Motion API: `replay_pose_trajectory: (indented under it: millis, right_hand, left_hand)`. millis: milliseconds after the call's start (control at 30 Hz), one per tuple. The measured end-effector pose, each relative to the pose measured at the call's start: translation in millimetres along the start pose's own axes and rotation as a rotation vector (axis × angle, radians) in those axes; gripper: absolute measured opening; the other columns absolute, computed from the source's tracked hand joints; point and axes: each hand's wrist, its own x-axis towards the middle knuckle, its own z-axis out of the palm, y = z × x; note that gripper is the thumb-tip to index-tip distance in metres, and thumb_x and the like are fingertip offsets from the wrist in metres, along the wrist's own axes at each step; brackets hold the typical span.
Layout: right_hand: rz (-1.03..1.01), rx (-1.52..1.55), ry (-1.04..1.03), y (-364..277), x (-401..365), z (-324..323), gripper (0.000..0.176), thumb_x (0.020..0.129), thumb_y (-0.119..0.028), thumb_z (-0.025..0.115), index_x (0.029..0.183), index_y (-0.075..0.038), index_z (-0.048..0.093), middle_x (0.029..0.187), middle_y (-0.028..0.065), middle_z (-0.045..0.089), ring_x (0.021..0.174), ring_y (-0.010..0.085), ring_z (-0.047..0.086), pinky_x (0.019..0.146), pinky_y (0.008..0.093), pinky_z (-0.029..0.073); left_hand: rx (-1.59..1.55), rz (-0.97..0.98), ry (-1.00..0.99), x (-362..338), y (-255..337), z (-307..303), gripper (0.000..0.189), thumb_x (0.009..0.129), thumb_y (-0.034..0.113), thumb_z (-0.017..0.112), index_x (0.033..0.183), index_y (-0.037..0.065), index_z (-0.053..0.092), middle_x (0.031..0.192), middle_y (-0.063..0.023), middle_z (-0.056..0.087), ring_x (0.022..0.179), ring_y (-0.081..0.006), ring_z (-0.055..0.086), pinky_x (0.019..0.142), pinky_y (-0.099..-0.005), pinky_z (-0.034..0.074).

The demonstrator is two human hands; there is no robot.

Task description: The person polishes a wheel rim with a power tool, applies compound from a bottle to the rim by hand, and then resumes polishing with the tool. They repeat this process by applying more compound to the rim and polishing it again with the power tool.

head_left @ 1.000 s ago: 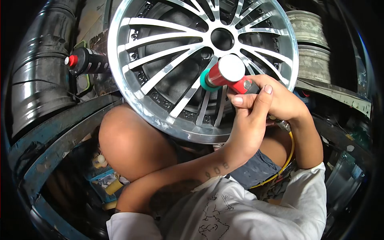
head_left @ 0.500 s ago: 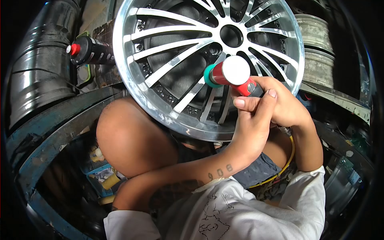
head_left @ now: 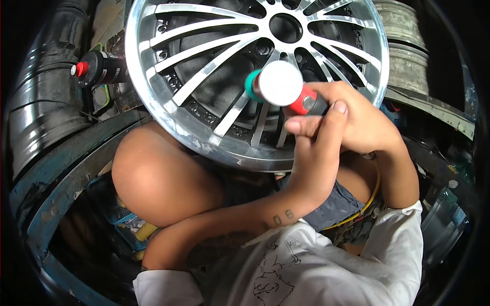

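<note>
A red air polisher (head_left: 305, 99) with a white round head cap and a teal pad (head_left: 251, 85) leans over the wheel rim (head_left: 240, 158). Its pad is right at one of the lower silver spokes. My right hand (head_left: 357, 115) is wrapped around the dark handle from the right. From below, my left hand (head_left: 321, 148) is closed at the same handle, pressed against my right hand, with part of its grip hidden. The rim has bright polished spokes, black recesses between them and a round centre hole.
A black bottle with a red cap (head_left: 99, 69) lies left of the rim. Dark metal drums (head_left: 48, 102) stand at the left and grey wheel barrels (head_left: 406, 51) at the right. A yellow hose (head_left: 365, 208) runs by my leg. A blue basket (head_left: 122, 214) sits lower left.
In the view, the rim, bottle and polisher have shifted up and left. The white cap now covers more of the tool's red body. Both hands keep their hold.
</note>
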Motion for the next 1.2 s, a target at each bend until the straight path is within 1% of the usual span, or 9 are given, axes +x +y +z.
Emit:
replay_pose_trajectory:
  millis: [233, 433, 500, 533, 667, 967, 1067, 1100, 1200]
  right_hand:
    - [-0.083, -0.055, 0.002, 7, 2, 3, 0.039, 0.092, -0.032, 0.082, 0.099, 0.005, 0.072, 0.072, 0.0123, 0.072, 0.064, 0.0150, 0.066, 0.063, 0.0319, 0.054]
    - [0.069, 0.125, 0.115, 5, 0, -4, 0.031, 0.094, -0.026, 0.081, 0.091, 0.004, 0.072, 0.076, 0.0080, 0.074, 0.068, 0.0100, 0.068, 0.059, 0.0301, 0.054]
    - [0.025, 0.102, 0.102, 9, 0, -1, 0.031, 0.095, -0.027, 0.081, 0.092, 0.003, 0.072, 0.077, 0.0082, 0.075, 0.068, 0.0095, 0.068, 0.060, 0.0297, 0.054]
    - [0.098, 0.098, 0.025, 4, -1, 0, 0.032, 0.096, -0.025, 0.080, 0.107, 0.003, 0.069, 0.076, -0.0006, 0.064, 0.071, 0.0061, 0.053, 0.065, 0.0272, 0.048]
    - [0.001, -0.178, -0.116, 2, 1, 4, 0.035, 0.090, -0.026, 0.084, 0.107, 0.002, 0.070, 0.074, 0.0152, 0.067, 0.067, 0.0185, 0.060, 0.071, 0.0341, 0.053]
    - [0.067, -0.093, -0.092, 1, -4, -8, 0.033, 0.094, -0.024, 0.081, 0.104, 0.005, 0.069, 0.076, 0.0037, 0.066, 0.072, 0.0093, 0.054, 0.069, 0.0296, 0.050]
    - [-0.034, 0.167, 0.048, 16, -5, -2, 0.045, 0.092, -0.037, 0.082, 0.094, 0.007, 0.070, 0.072, 0.0126, 0.071, 0.063, 0.0143, 0.064, 0.064, 0.0332, 0.054]
    - [-0.031, 0.039, 0.056, 15, -5, -5, 0.041, 0.093, -0.033, 0.082, 0.094, 0.006, 0.071, 0.073, 0.0104, 0.073, 0.064, 0.0124, 0.064, 0.063, 0.0317, 0.054]
    - [0.017, -0.101, -0.046, 6, -5, -8, 0.036, 0.093, -0.029, 0.082, 0.095, 0.005, 0.071, 0.074, 0.0094, 0.074, 0.066, 0.0119, 0.067, 0.064, 0.0305, 0.054]
  left_hand:
    - [-0.002, -0.003, 0.114, -4, -4, 6, 0.060, 0.109, 0.040, 0.051, 0.147, -0.005, 0.039, 0.138, -0.0171, 0.053, 0.131, -0.0206, 0.057, 0.110, -0.0388, 0.049]
    - [0.045, -0.072, -0.131, 20, 7, -2, 0.057, 0.108, 0.040, 0.053, 0.141, -0.005, 0.045, 0.130, -0.0162, 0.058, 0.123, -0.0212, 0.062, 0.106, -0.0379, 0.052]
    - [0.048, -0.022, -0.014, 14, 5, 4, 0.061, 0.108, 0.041, 0.053, 0.146, -0.005, 0.041, 0.135, -0.0172, 0.054, 0.128, -0.0219, 0.059, 0.108, -0.0385, 0.051]
    - [0.049, 0.001, 0.043, 8, 2, 6, 0.063, 0.108, 0.041, 0.053, 0.148, -0.005, 0.039, 0.137, -0.0177, 0.053, 0.131, -0.0222, 0.057, 0.108, -0.0387, 0.050]
    - [0.034, 0.018, 0.294, -12, -14, 5, 0.068, 0.104, 0.043, 0.055, 0.152, -0.002, 0.036, 0.143, -0.0167, 0.049, 0.139, -0.0196, 0.050, 0.116, -0.0388, 0.042]
    - [0.033, -0.044, 0.061, -1, -5, 8, 0.067, 0.106, 0.045, 0.055, 0.145, -0.006, 0.039, 0.141, -0.0186, 0.049, 0.135, -0.0239, 0.054, 0.112, -0.0442, 0.047]
    - [0.041, -0.030, -0.029, 5, -2, 6, 0.067, 0.108, 0.046, 0.053, 0.145, -0.006, 0.038, 0.137, -0.0185, 0.052, 0.131, -0.0242, 0.057, 0.111, -0.0446, 0.048]
    - [0.047, -0.023, -0.067, 7, -1, 6, 0.067, 0.108, 0.047, 0.053, 0.146, -0.006, 0.038, 0.136, -0.0183, 0.053, 0.130, -0.0240, 0.058, 0.110, -0.0446, 0.048]
    - [0.049, -0.065, 0.108, -3, -4, 13, 0.066, 0.109, 0.047, 0.051, 0.146, -0.007, 0.038, 0.134, -0.0178, 0.055, 0.128, -0.0237, 0.060, 0.109, -0.0446, 0.049]
